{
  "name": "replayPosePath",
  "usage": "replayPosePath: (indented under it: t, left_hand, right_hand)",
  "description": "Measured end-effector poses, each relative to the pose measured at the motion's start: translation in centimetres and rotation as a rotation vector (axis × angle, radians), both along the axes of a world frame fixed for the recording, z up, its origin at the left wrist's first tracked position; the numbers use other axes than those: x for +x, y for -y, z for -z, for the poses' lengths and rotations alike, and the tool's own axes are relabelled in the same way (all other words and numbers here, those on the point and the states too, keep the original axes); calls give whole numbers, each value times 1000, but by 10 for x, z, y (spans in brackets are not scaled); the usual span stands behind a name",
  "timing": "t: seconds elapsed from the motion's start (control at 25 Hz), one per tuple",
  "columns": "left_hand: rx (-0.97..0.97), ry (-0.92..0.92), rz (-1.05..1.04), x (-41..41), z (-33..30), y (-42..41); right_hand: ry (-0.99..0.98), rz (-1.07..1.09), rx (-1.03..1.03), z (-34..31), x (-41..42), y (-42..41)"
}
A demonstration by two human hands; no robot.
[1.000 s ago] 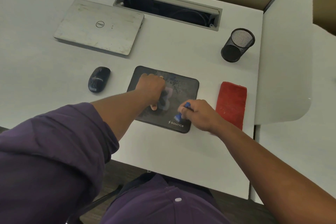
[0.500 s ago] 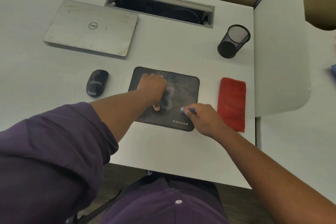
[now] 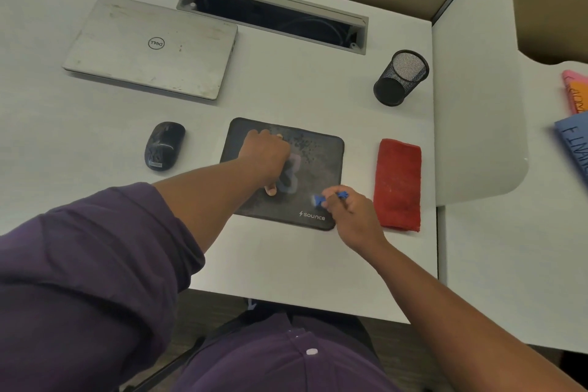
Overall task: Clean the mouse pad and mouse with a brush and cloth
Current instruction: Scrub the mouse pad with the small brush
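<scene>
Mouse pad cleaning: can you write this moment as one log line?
step: brushing pad | right hand: holds brush | left hand: presses pad | cloth, mouse: untouched

Dusty mouse pad [image 3: 321, 162] between mouse [image 3: 164, 146], red cloth [image 3: 398, 183]

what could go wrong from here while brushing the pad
1. The small blue brush works near the black mouse pad's front right corner, so dust may land on the folded red cloth or white desk.
2. The left hand pins only the pad's left part; the right edge might shift.
</scene>
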State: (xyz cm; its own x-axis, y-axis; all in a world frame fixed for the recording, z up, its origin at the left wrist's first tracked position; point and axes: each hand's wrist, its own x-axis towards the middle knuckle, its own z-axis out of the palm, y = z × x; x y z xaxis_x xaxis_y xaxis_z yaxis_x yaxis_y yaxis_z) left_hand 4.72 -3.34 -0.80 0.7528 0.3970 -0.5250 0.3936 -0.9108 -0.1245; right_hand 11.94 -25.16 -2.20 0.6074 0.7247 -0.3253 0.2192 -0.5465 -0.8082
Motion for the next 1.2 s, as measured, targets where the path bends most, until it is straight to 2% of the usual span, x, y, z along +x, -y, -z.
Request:
replayPosePath:
  t: [0.08, 0.24, 0.28, 0.36, 0.44, 0.48, 0.6, 0.68, 0.76, 0.8, 0.88, 0.96, 1.04, 1.08, 1.2]
  left_hand:
    - [8, -11, 7, 2, 0, 2]
    - [20, -4, 7, 5, 2, 2]
    - [23, -4, 8, 5, 2, 2]
    - [32, -8, 15, 5, 1, 2]
    - [30, 6, 15, 5, 1, 2]
    - [28, 17, 14, 5, 2, 2]
    - [38, 51, 19, 4, 0, 4]
    - [44, 52, 10, 4, 0, 4]
    - [39, 44, 11, 4, -1, 4]
    - [35, 43, 12, 4, -1, 5]
    - [36, 52, 10, 5, -1, 7]
    - [47, 52, 10, 4, -3, 8]
    - [51, 43, 13, 3, -4, 8]
    - [45, 43, 12, 3, -4, 8]
    - [13, 50, 7, 5, -8, 8]
  right_hand:
    - [-19, -114, -71, 0, -1, 1]
    - [-250, 8, 48, -3, -7, -7]
    - [-254, -34, 2, -5, -6, -9]
    - [-154, -203, -195, -5, 3, -10]
    - [18, -295, -296, -12, 13, -12]
    - [31, -284, -265, -15, 17, -13]
    - [-113, -272, -166, -23, 15, -15]
    - [12, -412, -304, -22, 17, -18]
    - [231, -534, -420, -27, 21, -23]
    - [257, -538, -404, -29, 22, -25]
    - [127, -481, -308, -31, 20, -28]
    - [82, -500, -344, -31, 16, -28]
    - [227, -601, -478, -31, 20, -25]
    - [294, -582, -493, -33, 23, -24]
    - [332, -407, -366, -36, 28, -20]
